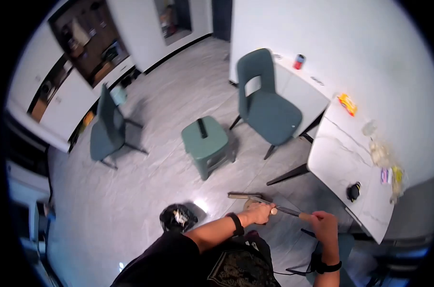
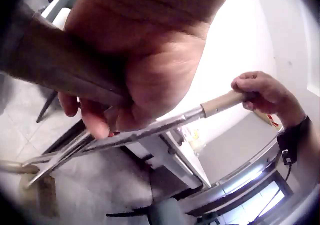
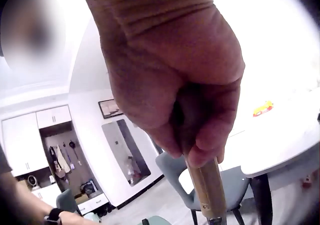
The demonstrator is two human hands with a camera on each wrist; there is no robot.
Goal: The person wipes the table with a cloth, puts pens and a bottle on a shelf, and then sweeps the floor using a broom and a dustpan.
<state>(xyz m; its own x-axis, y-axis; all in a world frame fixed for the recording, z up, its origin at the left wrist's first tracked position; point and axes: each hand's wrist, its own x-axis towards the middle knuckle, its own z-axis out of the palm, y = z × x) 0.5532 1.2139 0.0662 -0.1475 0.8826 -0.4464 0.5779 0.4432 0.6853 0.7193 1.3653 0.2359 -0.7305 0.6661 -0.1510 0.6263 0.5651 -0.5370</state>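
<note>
My left hand [image 1: 259, 214] grips one wooden handle [image 2: 65, 65] of a pair of long-bladed shears, its fingers curled round the grip. My right hand [image 3: 175, 80] holds the other wooden handle [image 3: 206, 190] near its end, out to the right. The metal blades [image 2: 65, 160] of the shears cross beyond my left hand and point down toward the floor. Near their tips, low down, a tan brush-like thing [image 2: 42, 197] and a light wooden stick [image 2: 15, 167] show, partly overlapped by the blades.
A black bag-lined bin [image 1: 178, 218] with rubbish stands left of my feet. Ahead is a green stool [image 1: 205, 143] with a dark strip on it. Grey-green chairs [image 1: 269, 112] stand around. The white marble table [image 1: 341, 158] at right carries packets and a black item [image 1: 354, 191].
</note>
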